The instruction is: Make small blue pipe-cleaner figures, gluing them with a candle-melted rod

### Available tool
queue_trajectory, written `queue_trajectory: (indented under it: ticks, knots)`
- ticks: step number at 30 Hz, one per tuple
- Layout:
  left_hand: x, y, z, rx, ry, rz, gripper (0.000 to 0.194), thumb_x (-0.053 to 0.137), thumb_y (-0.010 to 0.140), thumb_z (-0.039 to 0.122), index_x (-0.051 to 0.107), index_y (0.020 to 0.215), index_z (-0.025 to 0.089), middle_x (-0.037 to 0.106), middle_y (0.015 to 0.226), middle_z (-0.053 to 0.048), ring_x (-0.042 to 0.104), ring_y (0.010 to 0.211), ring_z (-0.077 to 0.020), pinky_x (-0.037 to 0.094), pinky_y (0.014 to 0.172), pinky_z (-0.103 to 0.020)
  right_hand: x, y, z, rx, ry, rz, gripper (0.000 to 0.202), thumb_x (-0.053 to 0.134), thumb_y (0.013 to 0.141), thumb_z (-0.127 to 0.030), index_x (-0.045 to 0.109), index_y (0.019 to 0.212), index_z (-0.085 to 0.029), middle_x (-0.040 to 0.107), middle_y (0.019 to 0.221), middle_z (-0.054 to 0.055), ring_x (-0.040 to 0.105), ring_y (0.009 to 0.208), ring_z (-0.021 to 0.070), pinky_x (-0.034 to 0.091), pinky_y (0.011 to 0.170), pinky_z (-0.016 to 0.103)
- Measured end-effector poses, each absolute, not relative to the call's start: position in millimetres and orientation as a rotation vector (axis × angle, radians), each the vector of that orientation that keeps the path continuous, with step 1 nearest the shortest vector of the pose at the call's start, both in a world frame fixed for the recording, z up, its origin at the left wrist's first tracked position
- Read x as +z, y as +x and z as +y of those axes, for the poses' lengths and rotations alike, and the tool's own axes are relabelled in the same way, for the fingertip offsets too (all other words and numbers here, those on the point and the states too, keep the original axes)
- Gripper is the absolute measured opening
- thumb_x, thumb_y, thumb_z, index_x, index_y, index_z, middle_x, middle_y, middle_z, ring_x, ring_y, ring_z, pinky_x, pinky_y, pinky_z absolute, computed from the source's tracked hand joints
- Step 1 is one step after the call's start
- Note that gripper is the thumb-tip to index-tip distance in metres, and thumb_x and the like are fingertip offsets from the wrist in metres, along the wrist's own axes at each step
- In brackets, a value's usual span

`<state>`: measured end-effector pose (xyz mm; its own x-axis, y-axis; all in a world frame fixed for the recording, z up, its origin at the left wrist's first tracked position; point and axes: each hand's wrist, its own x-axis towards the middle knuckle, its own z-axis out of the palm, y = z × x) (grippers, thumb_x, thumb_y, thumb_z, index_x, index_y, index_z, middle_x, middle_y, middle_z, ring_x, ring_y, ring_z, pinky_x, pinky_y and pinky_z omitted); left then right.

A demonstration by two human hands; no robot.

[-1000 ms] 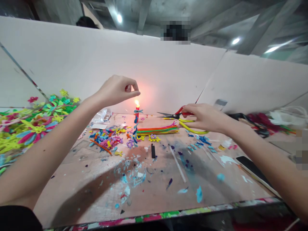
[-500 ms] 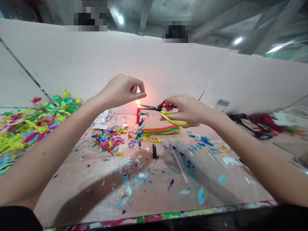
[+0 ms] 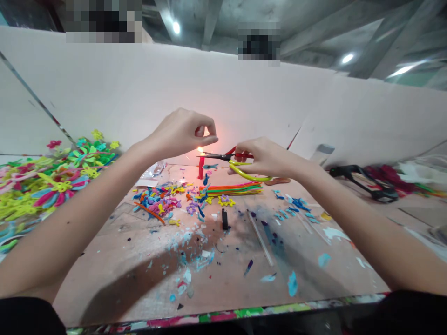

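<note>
Evidently part-done: string of blue pieces (image 3: pixel 206 178) already made up, blades of scissors (image 3: pixel 226 157) not yet closed.

Left hand (image 3: pixel 185 130): raised above lit red candle (image 3: pixel 201 168); fingers pinched together, presumably on a thread too fine to see, with string of blue pieces hanging below, beside candle. Right hand (image 3: pixel 263 156): fingers clamped on handles of scissors; blades slightly apart, near flame (image 3: pixel 200 150); contact with candle impossible to tell. Done, by appearance: blue pieces joined in a row. Still loose on worktop (image 3: pixel 230 279): blue pieces at right (image 3: pixel 299 204), mixed heap of small shapes (image 3: pixel 162 200) at left. Compared with one second ago: scissors shifted leftward, from well apart to candle top; left hand slightly further right; string now right of candle rather than in front.
</note>
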<state>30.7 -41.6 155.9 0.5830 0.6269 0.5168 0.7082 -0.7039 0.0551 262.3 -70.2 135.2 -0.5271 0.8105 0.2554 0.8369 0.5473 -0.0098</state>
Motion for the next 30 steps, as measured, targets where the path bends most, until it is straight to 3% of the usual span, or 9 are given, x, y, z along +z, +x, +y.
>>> queue_trajectory:
  ticks: [15,19,30]
  knots:
    - [155.2,30.3,-40.2,-0.778,-2.659,-1.112,0.033,0.052,0.087,0.041,0.074,0.097,0.019,0.059,0.071,-0.002,0.051,0.066,-0.0136,0.029,0.066,-0.028,133.7,260.2,-67.3,-0.124,-1.345,-2.571,0.036,0.059,0.085,-0.052,0.051,0.070,-0.020,0.051,0.060,-0.002,0.036,0.054,0.0102,0.024,0.056,0.029]
    - [155.3,30.7,-40.8,-0.792,-2.669,-1.105,0.032,0.053,0.086,0.040,0.074,0.097,0.019,0.058,0.071,-0.002,0.051,0.067,-0.0141,0.029,0.065,-0.029,135.7,261.3,-68.1,-0.121,-1.352,-2.580,0.034,0.059,0.085,-0.048,0.049,0.069,-0.021,0.049,0.059,-0.003,0.036,0.054,0.0101,0.024,0.055,0.029]
    - [154.1,33.2,-40.7,-0.837,-2.662,-1.108,0.028,0.056,0.086,0.037,0.075,0.095,0.018,0.056,0.070,0.000,0.050,0.066,-0.0120,0.030,0.070,-0.029,134.6,266.8,-66.0,-0.095,-1.357,-2.566,0.040,0.061,0.084,-0.056,0.052,0.069,-0.019,0.049,0.059,-0.003,0.037,0.055,0.0098,0.024,0.054,0.029]
